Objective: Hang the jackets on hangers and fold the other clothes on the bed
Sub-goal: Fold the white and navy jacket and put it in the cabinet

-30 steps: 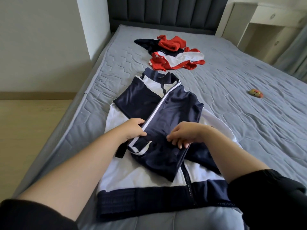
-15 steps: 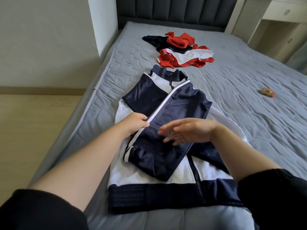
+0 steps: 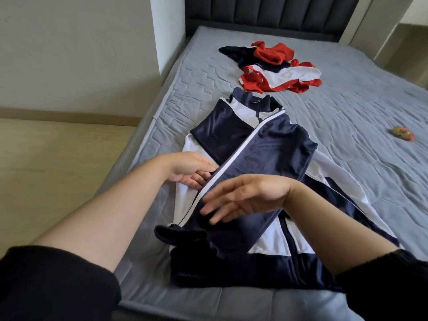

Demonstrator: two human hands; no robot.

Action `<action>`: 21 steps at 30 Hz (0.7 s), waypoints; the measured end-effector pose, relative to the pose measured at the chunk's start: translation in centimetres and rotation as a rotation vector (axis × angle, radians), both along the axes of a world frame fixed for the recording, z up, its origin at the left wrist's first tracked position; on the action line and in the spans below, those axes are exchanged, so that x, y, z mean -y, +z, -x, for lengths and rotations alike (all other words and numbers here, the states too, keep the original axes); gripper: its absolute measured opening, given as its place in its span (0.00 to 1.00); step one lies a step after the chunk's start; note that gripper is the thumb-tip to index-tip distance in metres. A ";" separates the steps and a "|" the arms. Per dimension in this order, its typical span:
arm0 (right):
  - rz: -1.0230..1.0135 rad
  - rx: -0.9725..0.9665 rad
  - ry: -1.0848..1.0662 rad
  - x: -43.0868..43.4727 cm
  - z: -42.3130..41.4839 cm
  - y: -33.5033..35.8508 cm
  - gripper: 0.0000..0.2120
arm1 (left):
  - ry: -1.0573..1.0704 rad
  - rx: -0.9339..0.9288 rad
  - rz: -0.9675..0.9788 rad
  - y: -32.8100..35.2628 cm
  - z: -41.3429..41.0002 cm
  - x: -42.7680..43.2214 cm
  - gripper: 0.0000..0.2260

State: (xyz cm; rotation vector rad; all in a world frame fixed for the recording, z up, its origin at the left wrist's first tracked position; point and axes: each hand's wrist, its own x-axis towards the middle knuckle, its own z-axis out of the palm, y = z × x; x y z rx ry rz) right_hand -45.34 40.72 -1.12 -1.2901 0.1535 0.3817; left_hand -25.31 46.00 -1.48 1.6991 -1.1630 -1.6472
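Observation:
A navy and white track jacket (image 3: 222, 133) lies flat on the grey bed (image 3: 347, 126), collar toward the headboard. One navy sleeve (image 3: 261, 163) with a white stripe is folded diagonally across its front, cuff near the hem. My left hand (image 3: 190, 170) grips the striped edge of that sleeve, fingers tucked beneath it. My right hand (image 3: 245, 196) hovers flat over the sleeve with fingers straight, holding nothing. A crumpled heap of red, white and navy clothes (image 3: 275, 66) lies farther up the bed.
A small red and yellow toy (image 3: 403, 133) sits on the mattress at the right. The dark padded headboard (image 3: 266, 12) closes the far end. A white wall corner (image 3: 166, 31) and wooden floor (image 3: 58, 163) lie to the left; pale furniture stands at the right.
My right hand let go of the sleeve, opened and lifted above it. The sleeve now lies longer, its cuff unfolded toward the hem. My left hand stays at the striped edge.

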 end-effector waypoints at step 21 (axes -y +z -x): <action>0.650 -0.464 -1.715 11.3 7.9 -3.6 0.08 | 0.067 1.064 0.544 -1.8 6.3 9.1 0.19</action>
